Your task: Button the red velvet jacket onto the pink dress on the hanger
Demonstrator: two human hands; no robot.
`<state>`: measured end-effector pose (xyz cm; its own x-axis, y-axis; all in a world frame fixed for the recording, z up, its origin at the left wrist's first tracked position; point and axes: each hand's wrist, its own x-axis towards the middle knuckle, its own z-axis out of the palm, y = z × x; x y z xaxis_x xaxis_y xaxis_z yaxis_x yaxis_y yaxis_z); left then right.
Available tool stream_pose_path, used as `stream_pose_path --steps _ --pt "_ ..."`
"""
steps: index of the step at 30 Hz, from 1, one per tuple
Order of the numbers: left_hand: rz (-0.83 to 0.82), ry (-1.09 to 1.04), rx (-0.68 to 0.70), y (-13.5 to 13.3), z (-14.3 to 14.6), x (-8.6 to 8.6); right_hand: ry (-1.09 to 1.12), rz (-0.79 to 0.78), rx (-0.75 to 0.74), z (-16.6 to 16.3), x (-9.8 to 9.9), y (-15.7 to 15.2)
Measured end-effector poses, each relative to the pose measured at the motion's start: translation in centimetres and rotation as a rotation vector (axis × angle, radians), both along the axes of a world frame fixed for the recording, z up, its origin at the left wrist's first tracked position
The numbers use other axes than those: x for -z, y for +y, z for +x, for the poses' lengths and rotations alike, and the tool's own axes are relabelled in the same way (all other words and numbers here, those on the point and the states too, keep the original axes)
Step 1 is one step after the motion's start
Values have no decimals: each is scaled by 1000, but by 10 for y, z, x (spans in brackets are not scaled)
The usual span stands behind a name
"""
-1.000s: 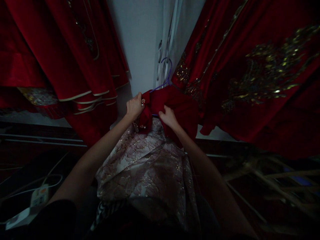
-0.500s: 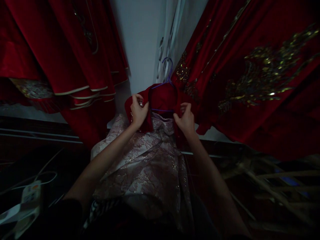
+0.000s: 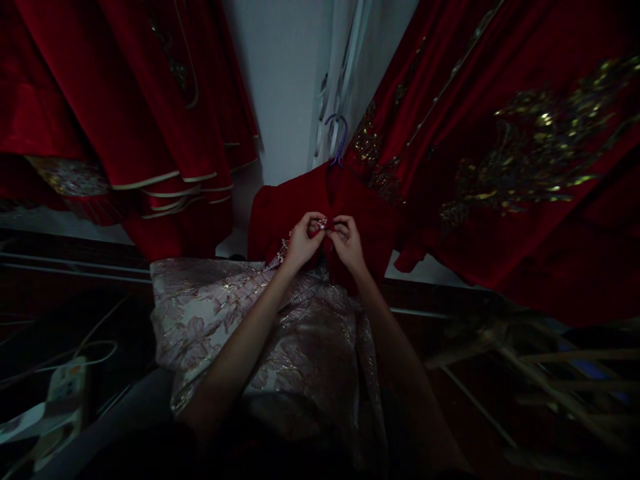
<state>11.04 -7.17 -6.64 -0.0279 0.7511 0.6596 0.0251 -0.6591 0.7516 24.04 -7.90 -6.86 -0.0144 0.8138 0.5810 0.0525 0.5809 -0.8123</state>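
The left hand (image 3: 303, 243) and right hand (image 3: 349, 245), nearly meeting, each pinch a front edge of the red jacket (image 3: 287, 200), which hangs below the hook of a purple hanger (image 3: 344, 137). Pale brocade cloth (image 3: 200, 320) (glinting in places) spreads beneath, and a gold-sequined red garment (image 3: 475, 267) hangs to the right.

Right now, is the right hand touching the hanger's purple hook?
Apart. The head view shows the right hand at the front of the red jacket, with red cloth visible between it and the purple hook.

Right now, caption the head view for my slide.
Left hand and right hand pinch a red jacket on a purple hanger.
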Motion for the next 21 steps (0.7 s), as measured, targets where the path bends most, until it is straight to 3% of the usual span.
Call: stream_pose_path --steps 4,10,15,21 --pt "-16 -43 -88 -18 4 6 90 56 65 -5 -5 -6" --pt "-48 -231 -238 -27 10 14 76 23 22 -2 -6 -16" --pt "-101 -198 -191 -32 7 9 20 17 -48 6 -8 -28" --pt "-138 -203 -217 -36 8 8 -108 69 60 3 -17 -37"
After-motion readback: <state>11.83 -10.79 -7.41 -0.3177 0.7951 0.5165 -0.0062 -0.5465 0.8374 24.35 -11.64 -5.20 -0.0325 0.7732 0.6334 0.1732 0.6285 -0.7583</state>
